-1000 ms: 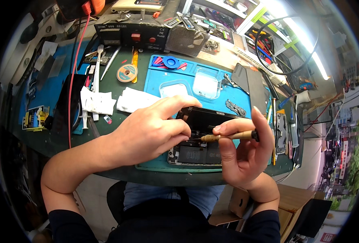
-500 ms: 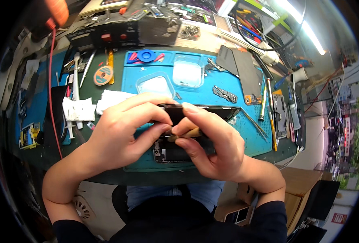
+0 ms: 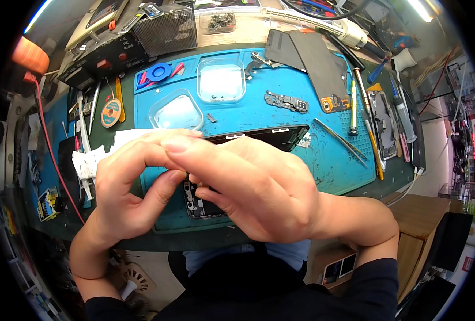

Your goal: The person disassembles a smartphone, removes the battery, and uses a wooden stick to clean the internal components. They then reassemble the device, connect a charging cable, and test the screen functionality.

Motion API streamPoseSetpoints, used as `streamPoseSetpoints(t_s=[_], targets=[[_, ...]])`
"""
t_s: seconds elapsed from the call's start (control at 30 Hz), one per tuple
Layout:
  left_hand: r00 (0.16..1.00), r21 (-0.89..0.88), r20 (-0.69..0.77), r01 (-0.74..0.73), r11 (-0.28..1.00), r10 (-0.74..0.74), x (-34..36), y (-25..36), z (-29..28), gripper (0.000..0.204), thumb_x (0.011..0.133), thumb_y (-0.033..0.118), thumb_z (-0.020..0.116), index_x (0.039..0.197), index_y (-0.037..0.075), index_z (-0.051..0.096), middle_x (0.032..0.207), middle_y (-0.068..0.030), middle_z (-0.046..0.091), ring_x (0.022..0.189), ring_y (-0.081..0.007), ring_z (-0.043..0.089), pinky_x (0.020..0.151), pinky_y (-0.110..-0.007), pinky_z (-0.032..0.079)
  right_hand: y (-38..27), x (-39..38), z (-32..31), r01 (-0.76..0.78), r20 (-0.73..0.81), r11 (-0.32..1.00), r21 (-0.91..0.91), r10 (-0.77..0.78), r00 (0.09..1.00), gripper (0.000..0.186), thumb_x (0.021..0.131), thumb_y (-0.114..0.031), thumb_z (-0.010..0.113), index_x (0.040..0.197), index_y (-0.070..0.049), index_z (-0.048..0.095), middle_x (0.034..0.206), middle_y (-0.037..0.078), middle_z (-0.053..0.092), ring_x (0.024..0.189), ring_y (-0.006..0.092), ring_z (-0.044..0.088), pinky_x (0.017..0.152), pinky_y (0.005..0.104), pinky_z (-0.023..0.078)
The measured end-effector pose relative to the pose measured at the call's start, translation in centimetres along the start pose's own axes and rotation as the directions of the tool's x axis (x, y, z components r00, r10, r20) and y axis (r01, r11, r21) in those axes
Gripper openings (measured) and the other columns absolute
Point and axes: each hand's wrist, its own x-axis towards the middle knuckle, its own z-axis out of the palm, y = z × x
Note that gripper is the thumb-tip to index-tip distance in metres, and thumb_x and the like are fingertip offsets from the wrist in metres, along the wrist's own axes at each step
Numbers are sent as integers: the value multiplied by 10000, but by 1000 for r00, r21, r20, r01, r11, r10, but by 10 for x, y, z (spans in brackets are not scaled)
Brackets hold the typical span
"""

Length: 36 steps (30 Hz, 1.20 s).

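Note:
My left hand (image 3: pixel 131 195) has its thumb and forefinger pinched together near the upper left of an opened phone (image 3: pixel 193 199). Over the phone, my right hand (image 3: pixel 264 187) is closed, its fingertips meeting those of the left; what the two hold is hidden behind the fingers. The phone's black lower half lies on the blue work mat (image 3: pixel 328 176), mostly covered by my right hand. A dark panel (image 3: pixel 296 136) stands tilted up along its far side. To its right rest metal tweezers (image 3: pixel 342 140).
Two clear plastic boxes (image 3: pixel 243 80) with small bits stand at the far side of the mat. A dark phone part (image 3: pixel 285 101) and dark flat panels (image 3: pixel 318 69) lie farther right. White tissues (image 3: pixel 87 160) and a solder-like spool (image 3: pixel 111 113) are at left; screwdrivers (image 3: pixel 353 115) at right.
My right hand has turned and come across to the left, over the left fingertips. The brown tool seen in its fingers earlier is now out of sight. The view has shifted.

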Motion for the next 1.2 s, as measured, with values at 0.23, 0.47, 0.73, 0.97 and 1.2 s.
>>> streamPoseSetpoints(t_s=[0.23,0.47,0.73,0.97,1.2], targets=[[999,11,2,50,999,-50,-1,3,0,191,869,-3,705,1058,-22,691,1203,-221,748,1068,-357,737,946,-414,556,0,-2,10,-9,-58,999,-46,7,998,572,809,16,693,1368,85,595,967,119,656,724,215,662,643,318,568],[1000,3,-2,-20,1000,20,-2,-3,0,140,850,-1,711,984,1,670,1210,-247,740,1074,-361,737,938,-413,557,-2,3,12,25,-72,991,-132,-35,997,484,821,-81,693,1302,-37,667,840,17,586,660,163,609,600,297,536],[1000,66,12,8,998,-9,-2,-2,0,145,857,38,754,950,25,644,1228,-241,739,1095,-365,731,936,-420,552,-7,7,16,-5,-62,998,-66,1,998,452,812,-120,708,1263,-138,700,846,-10,579,695,151,620,627,297,555],[999,19,-6,45,999,-45,-4,-6,4,151,862,70,761,947,28,644,1235,-241,737,1086,-350,730,940,-418,550,-8,16,11,-6,-65,999,-37,3,998,394,804,-123,715,1197,-105,696,942,8,624,733,164,644,655,295,574],[998,-29,16,54,998,-53,-2,-5,1,160,856,73,767,961,16,660,1240,-240,736,1089,-346,731,940,-425,552,-11,11,11,-95,-41,993,64,98,994,360,792,-125,718,1146,-68,684,1029,47,663,862,207,675,727,327,588]])
